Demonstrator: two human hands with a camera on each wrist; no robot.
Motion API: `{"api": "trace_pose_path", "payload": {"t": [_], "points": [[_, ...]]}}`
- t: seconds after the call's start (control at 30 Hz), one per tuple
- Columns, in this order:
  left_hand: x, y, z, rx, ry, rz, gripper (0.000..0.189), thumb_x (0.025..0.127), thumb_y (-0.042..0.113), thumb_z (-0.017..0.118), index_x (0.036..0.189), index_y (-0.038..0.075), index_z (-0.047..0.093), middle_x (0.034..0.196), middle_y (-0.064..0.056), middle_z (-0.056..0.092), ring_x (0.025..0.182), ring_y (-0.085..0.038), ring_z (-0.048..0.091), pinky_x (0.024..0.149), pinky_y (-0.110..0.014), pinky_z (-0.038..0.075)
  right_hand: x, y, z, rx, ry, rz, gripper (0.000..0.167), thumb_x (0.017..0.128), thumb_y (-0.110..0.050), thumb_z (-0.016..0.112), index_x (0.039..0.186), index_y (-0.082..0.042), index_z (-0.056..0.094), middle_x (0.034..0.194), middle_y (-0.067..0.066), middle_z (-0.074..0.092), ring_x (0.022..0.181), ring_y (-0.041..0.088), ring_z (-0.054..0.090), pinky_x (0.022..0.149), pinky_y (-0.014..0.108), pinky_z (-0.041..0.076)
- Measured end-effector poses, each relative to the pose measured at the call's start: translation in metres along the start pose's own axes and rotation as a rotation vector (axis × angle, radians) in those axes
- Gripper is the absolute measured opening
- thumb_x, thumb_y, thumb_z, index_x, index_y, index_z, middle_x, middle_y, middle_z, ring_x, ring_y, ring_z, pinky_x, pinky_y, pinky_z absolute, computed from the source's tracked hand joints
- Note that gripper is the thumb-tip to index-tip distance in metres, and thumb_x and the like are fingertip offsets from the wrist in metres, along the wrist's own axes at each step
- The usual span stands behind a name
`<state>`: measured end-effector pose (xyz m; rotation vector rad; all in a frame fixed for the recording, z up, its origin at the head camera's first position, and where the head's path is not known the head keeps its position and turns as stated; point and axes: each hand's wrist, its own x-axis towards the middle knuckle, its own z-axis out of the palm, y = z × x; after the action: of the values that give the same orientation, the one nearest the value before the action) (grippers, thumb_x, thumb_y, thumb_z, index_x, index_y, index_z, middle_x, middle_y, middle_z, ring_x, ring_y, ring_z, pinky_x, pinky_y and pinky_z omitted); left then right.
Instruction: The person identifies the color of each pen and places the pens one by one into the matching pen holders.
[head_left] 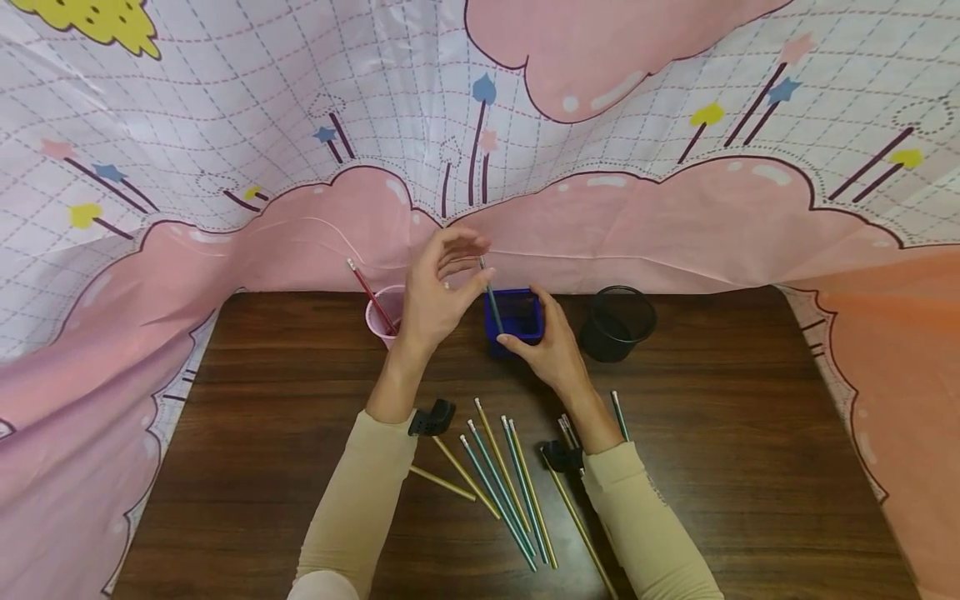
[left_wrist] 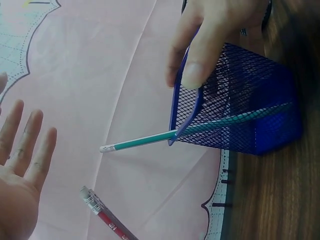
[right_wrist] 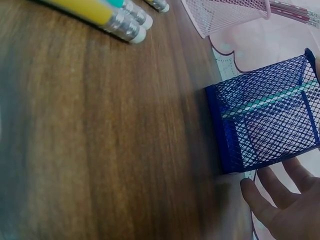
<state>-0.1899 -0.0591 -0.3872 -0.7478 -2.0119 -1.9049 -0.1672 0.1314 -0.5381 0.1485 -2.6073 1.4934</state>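
A teal pencil (head_left: 492, 300) leans inside a square blue mesh pencil holder (left_wrist: 255, 100), its white eraser end sticking out above the rim. My left hand (head_left: 438, 292) is raised beside that eraser end, fingers spread; in the left wrist view, a gap separates the left hand (left_wrist: 20, 175) from the pencil. On the holder's other side, my right hand (head_left: 553, 342) grips it near the rim, with the thumb at the near edge. Fingers of the right hand (right_wrist: 295, 205) also show by the holder's wall in the right wrist view.
Left of the holder stands a pink mesh cup (head_left: 375, 321) containing a red pencil (head_left: 367, 287). A round black cup (head_left: 609, 337) is to the right. Several gold and teal pencils (head_left: 517, 492) lie on the brown table (head_left: 247, 433) between and under the forearms. Patterned cloth (head_left: 337, 242) hangs behind.
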Motion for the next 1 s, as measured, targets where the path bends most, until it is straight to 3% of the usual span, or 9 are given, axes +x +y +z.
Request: {"api": "trace_pose_path", "payload": {"t": [0.27,0.53,0.8,1.0], "points": [[-0.020,-0.020,-0.005,-0.032,-0.035,0.027,0.044,0.079,-0.013,0.075,0.119,-0.010,0.057,0.109,-0.027,0.067,0.099,-0.043,0.066,0.085,-0.053,0.055,0.000,0.001,-0.001,0.008,-0.002,0.015,0.093,0.081,-0.039,0.083,0.154,-0.020,0.029,0.152,0.015,0.038,0.136,0.032,0.042,0.108,0.051,0.039],[-0.035,-0.011,-0.015,0.019,-0.053,0.079,0.043,0.077,-0.009,0.080,0.116,-0.004,0.061,0.107,-0.018,0.069,0.100,-0.030,0.068,0.086,-0.042,0.056,0.000,0.002,0.000,0.001,0.004,0.007,0.093,0.080,-0.039,0.084,0.154,-0.021,0.030,0.149,0.016,0.041,0.132,0.031,0.046,0.106,0.050,0.042],[-0.056,-0.005,-0.022,0.086,-0.040,0.076,0.049,0.072,-0.013,0.082,0.115,-0.004,0.061,0.107,-0.018,0.070,0.097,-0.032,0.068,0.086,-0.042,0.057,0.000,0.000,0.000,0.012,-0.001,0.009,0.094,0.080,-0.038,0.084,0.154,-0.021,0.030,0.151,0.016,0.039,0.136,0.032,0.041,0.109,0.050,0.038],[-0.069,-0.010,-0.023,0.061,0.010,0.062,0.051,0.072,-0.013,0.081,0.117,-0.004,0.059,0.105,-0.017,0.071,0.093,-0.030,0.070,0.084,-0.040,0.057,0.000,0.000,-0.001,0.016,-0.002,0.009,0.094,0.080,-0.039,0.084,0.155,-0.021,0.030,0.151,0.016,0.039,0.137,0.033,0.040,0.109,0.051,0.038]]}}
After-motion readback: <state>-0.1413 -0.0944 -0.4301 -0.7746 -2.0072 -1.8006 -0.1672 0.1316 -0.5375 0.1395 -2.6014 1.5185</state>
